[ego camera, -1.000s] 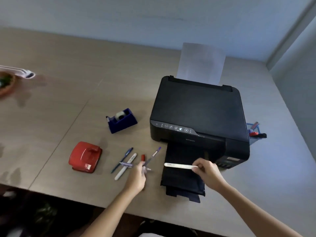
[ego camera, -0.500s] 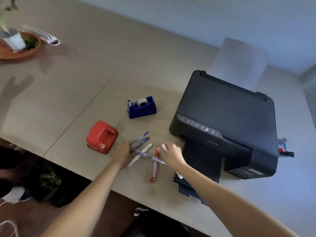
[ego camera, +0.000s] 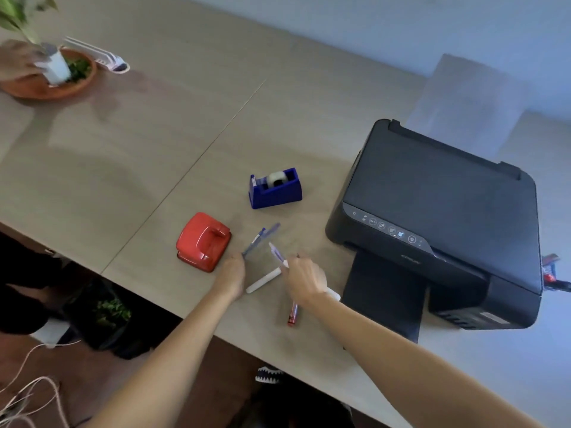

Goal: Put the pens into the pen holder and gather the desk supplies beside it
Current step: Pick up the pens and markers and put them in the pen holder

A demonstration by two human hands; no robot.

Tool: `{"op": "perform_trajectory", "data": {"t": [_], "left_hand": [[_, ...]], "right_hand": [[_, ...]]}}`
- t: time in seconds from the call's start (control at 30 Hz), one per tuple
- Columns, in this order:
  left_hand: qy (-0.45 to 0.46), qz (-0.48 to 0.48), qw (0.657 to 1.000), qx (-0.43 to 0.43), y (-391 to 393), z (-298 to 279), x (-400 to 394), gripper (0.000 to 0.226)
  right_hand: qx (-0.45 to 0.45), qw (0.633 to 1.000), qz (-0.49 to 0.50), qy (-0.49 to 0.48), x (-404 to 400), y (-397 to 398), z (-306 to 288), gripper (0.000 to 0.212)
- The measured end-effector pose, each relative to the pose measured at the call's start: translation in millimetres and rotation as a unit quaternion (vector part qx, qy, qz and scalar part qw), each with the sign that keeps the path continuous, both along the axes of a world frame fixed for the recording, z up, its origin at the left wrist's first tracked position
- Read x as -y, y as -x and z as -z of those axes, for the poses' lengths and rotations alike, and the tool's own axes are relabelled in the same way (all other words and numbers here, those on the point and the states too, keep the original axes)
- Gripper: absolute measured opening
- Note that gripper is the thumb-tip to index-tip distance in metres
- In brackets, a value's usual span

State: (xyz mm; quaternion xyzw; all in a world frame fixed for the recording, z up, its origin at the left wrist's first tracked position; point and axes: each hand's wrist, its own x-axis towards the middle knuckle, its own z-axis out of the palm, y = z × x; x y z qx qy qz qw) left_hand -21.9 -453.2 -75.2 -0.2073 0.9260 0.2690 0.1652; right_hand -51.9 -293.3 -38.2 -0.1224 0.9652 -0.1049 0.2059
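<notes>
My left hand [ego camera: 230, 276] is closed on the ends of two blue pens [ego camera: 258, 237], which stick out up and to the right beside the red hole punch [ego camera: 204, 240]. My right hand [ego camera: 304, 281] grips a purple pen [ego camera: 276, 252] and a white pen whose end [ego camera: 334, 295] shows behind the wrist. A white marker [ego camera: 262, 279] lies on the desk between the hands. A red pen [ego camera: 293, 313] lies under my right wrist. The blue tape dispenser [ego camera: 275, 188] stands further back. The pen holder [ego camera: 553, 271] peeks out behind the printer at the far right.
A black printer [ego camera: 432, 217] with its output tray out fills the right side of the desk. At the far left another person's hand [ego camera: 15, 61] touches a small pot in a brown bowl [ego camera: 61, 88]. The desk's front edge runs just below my hands.
The view has shifted left and closer. My left hand has closed on the blue pens and my right has picked up the purple pen with the white one. Another hand appeared at the pot.
</notes>
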Motion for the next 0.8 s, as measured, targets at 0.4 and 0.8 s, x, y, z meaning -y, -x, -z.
{"op": "perform_trajectory", "data": {"t": [0.4, 0.8], "left_hand": [[-0.247, 0.062, 0.945, -0.207, 2.6, -135.3, -80.0, 0.028], [-0.121, 0.420, 0.881, -0.179, 119.5, -232.7, -354.6, 0.023]], "right_hand": [[-0.121, 0.789, 0.341, 0.496, -130.6, -4.7, -139.7, 0.043], [-0.369, 0.527, 0.559, 0.523, -399.2, 30.3, -182.8, 0.025]]}}
